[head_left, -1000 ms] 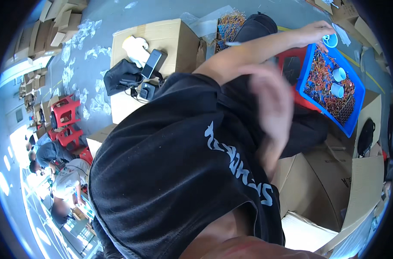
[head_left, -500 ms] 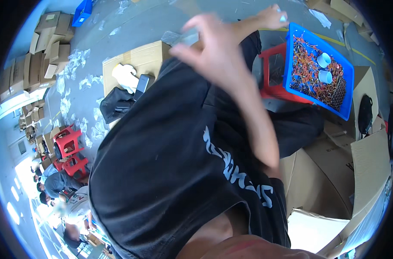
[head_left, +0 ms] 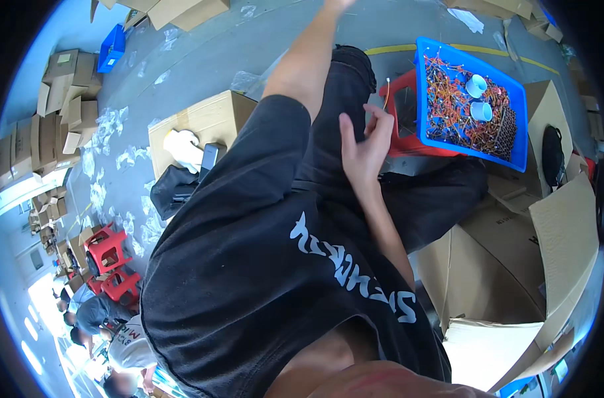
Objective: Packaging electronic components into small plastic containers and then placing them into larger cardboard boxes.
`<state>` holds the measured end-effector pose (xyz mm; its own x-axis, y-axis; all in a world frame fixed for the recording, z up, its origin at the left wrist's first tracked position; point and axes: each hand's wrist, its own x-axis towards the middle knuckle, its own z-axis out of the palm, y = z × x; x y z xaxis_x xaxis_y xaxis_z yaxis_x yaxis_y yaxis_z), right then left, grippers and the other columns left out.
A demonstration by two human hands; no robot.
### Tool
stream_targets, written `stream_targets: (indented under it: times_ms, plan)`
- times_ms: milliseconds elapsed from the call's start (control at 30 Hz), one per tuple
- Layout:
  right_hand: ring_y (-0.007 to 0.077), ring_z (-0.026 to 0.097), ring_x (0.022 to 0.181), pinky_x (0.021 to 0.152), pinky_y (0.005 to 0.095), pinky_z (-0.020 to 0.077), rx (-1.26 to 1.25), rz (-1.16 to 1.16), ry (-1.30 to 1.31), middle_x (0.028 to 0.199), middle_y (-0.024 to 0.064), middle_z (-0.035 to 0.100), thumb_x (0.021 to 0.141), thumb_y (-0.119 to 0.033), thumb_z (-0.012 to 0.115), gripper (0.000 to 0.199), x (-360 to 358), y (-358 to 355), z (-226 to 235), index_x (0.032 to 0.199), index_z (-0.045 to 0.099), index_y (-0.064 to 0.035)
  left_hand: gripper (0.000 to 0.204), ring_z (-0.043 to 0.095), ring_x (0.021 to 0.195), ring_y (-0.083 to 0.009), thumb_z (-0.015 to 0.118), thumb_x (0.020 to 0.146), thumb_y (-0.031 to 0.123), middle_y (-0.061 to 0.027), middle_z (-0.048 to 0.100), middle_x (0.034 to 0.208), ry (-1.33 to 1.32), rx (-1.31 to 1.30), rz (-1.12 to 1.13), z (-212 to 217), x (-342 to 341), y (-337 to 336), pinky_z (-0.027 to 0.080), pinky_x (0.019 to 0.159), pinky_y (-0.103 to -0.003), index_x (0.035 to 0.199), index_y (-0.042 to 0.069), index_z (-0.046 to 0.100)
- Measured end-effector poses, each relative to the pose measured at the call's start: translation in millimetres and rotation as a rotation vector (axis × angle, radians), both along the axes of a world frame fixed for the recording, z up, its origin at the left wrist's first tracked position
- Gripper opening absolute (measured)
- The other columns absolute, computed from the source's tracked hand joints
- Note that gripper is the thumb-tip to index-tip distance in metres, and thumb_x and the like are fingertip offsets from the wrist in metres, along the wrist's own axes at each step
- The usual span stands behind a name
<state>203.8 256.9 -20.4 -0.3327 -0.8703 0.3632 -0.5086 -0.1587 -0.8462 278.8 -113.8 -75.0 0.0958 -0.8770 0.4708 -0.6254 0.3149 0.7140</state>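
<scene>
My left forearm reaches up and away. At the top edge only part of my left hand point(head_left: 340, 4) shows, and its fingers are cut off from view. Above my lap is my right hand point(head_left: 366, 149), with its thumb apart and its fingers curled. A thin orange wire point(head_left: 387, 95) with a pale tip rises from those fingers, beside the blue crate. That crate point(head_left: 471, 154) sits on a red stool point(head_left: 403, 86). It holds a heap of many-coloured wires point(head_left: 446, 99) and two light blue cups point(head_left: 476, 85), point(head_left: 481, 111).
A large open carton point(head_left: 491, 265) stands at my right. At my left, a box point(head_left: 212, 113) bears white gloves point(head_left: 182, 149), a dark bag point(head_left: 173, 192) and a phone-like dark object point(head_left: 211, 158). Plastic scraps point(head_left: 110, 126) lie on the floor. Red stools point(head_left: 106, 249) and people point(head_left: 126, 341) are farther left.
My left hand has moved up and left, away from the crate, mostly out of view. My right hand has come lower and closer to the crate. The wire now shows at its fingers.
</scene>
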Motion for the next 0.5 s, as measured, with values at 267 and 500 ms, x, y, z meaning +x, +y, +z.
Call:
stream_targets:
  times_ms: [267, 500]
  plan:
    - [0.0145, 0.041, 0.068, 0.065, 0.0275, 0.0375, -0.031, 0.028, -0.294, 0.079, 0.0026, 0.043, 0.078, -0.012, 0.072, 0.036, -14, -18, -11, 0.105, 0.052, -0.0002, 0.043, 0.057, 0.095, -0.0259, 0.047, 0.092, 0.044, -0.0103, 0.058, 0.108, 1.188, 0.444, -0.123, -12, 22, -37, 0.051, 0.078, -0.057, 0.121, 0.012, 0.049]
    - [0.0084, 0.045, 0.069, 0.062, 0.0228, 0.0391, -0.107, -0.282, -0.576, 0.084, 0.0010, 0.048, 0.091, -0.005, 0.056, 0.029, -169, -22, 23, 0.118, 0.048, 0.0018, 0.033, 0.054, 0.101, -0.0256, 0.036, 0.099, 0.030, -0.0106, 0.057, 0.105, 1.594, 0.451, -0.629, 50, -74, 141, 0.047, 0.090, -0.054, 0.116, 0.006, 0.052]
